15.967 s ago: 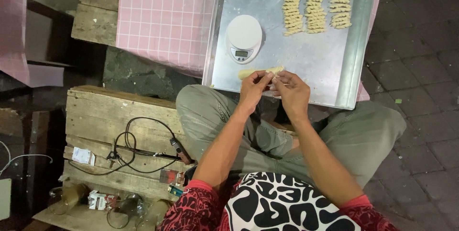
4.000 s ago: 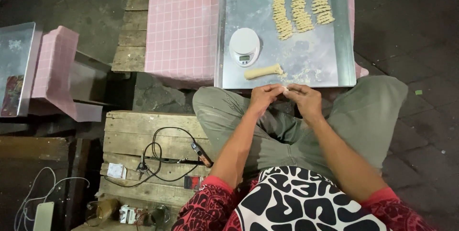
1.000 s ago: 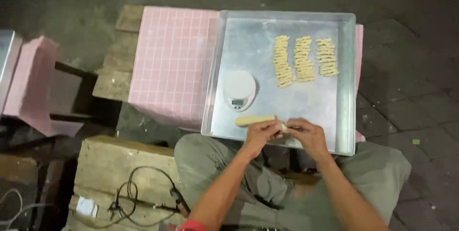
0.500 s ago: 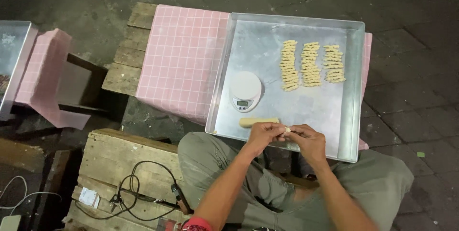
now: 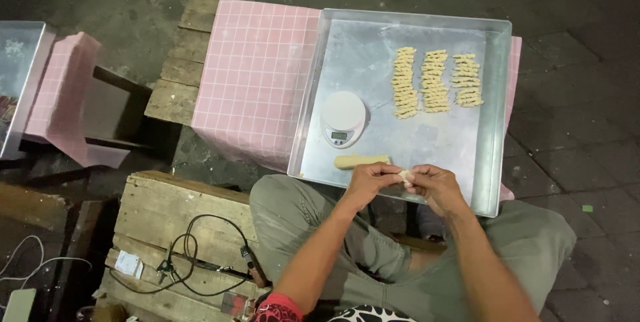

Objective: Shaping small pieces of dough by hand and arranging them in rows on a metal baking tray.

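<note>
Head view, near to far. Patterned red, black and white sleeves at bottom edge, olive-green trousers [image 5: 293, 229] on bent knees below the hands. Weathered wooden pallet crate [image 5: 180, 229] to the left of the knees, black cable [image 5: 200, 255] looped across its top.

Left hand [image 5: 369, 182] and right hand [image 5: 437, 189] meet over the near edge of the large shallow rectangular metal tray [image 5: 487, 162]. Fingers of both hands pressed together, pinching a small pale lump of dough [image 5: 404, 175] between the fingertips; the lump is mostly covered, so I can't tell its shape.

Just beyond the left hand, a short pale dough log [image 5: 362, 161] lies on the tray floor, near the hand, contact unclear. Beyond that, a round white digital kitchen scale [image 5: 343, 118] sits on the tray's left half, nothing on its platform.

Further back, right of centre on the tray: three parallel rows of small ridged pale dough pieces [image 5: 435, 82], close together, well apart from the hands.

Tray rests on the pink grid-patterned cloth [image 5: 257, 75] covering the wooden worktop [image 5: 183, 62]; planks stick out on the left. Far left: second pink-covered stand [image 5: 63, 95] with another metal tray [image 5: 20, 82] partly in frame. Dark paved floor [image 5: 573, 62] all round.
</note>
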